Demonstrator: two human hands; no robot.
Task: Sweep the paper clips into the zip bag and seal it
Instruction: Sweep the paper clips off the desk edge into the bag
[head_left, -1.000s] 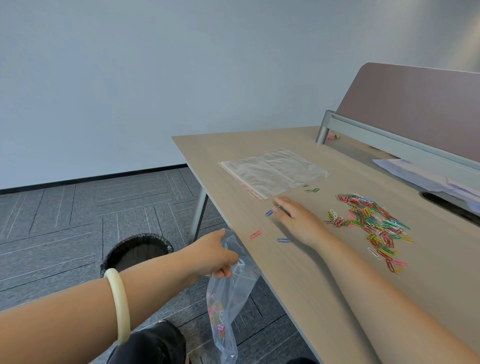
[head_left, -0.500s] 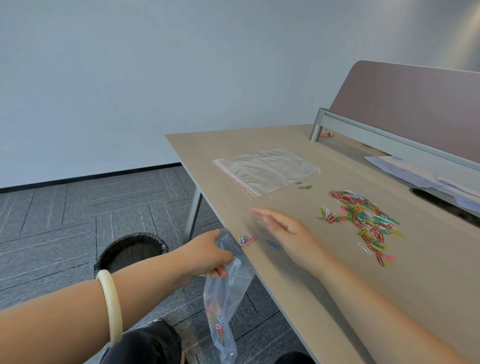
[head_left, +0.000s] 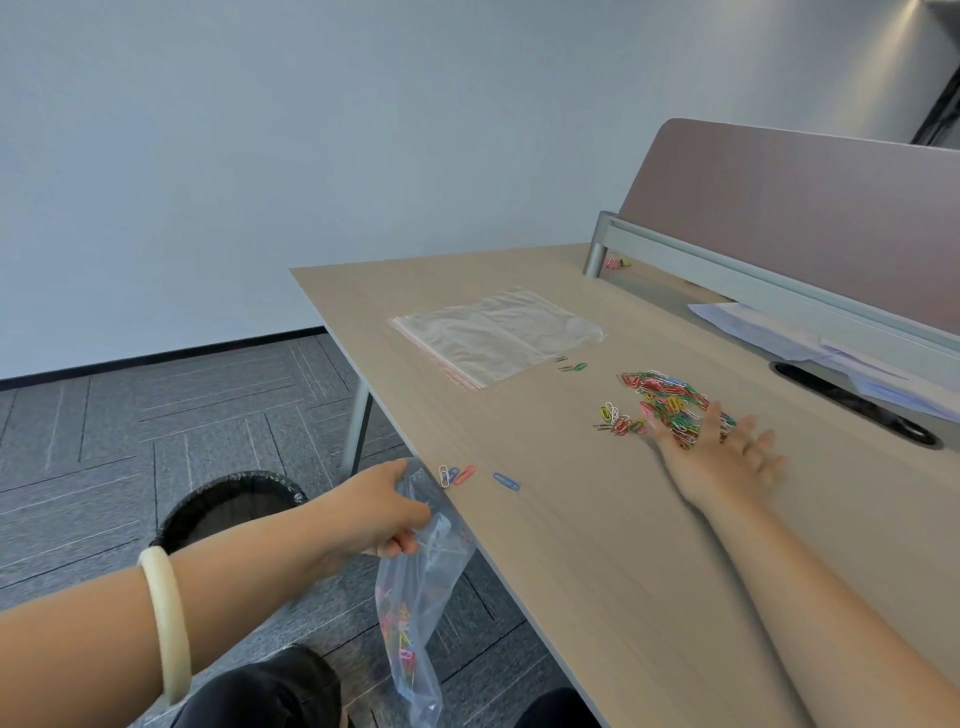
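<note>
The left hand (head_left: 382, 506) pinches the mouth of the bag (head_left: 415, 613) just below the near edge of the tabletop (head_left: 597, 545); its grip is closed on the plastic, and the bag hangs down with a few clips already at its bottom. The right hand (head_left: 722, 462) lies flat and open, fingers spread, holding nothing, at the near side of the main pile (head_left: 670, 402); it is blurred, so its exact contact with the clips cannot be told. Four loose clips (head_left: 457, 475) sit at or near the edge, just beside the bag mouth, and two more (head_left: 574, 367) lie next to a spare flat bag (head_left: 498, 335) farther back. Likely risks, judged from this layout: the pile is well apart from the bag, so a long sweep across the smooth tabletop may scatter clips sideways past the hand. The bag mouth looks narrow and is held on one side only; how wide it gapes cannot be seen, and clips pushed over the edge to either side of it would fall to the floor (head_left: 156, 415) or into the bin (head_left: 228, 506) below. A fast sweep could send clips over the mouth. The two outlying clips may be overlooked. Sealing will need both hands, and a clip caught in the zip track would prevent closure.
</note>
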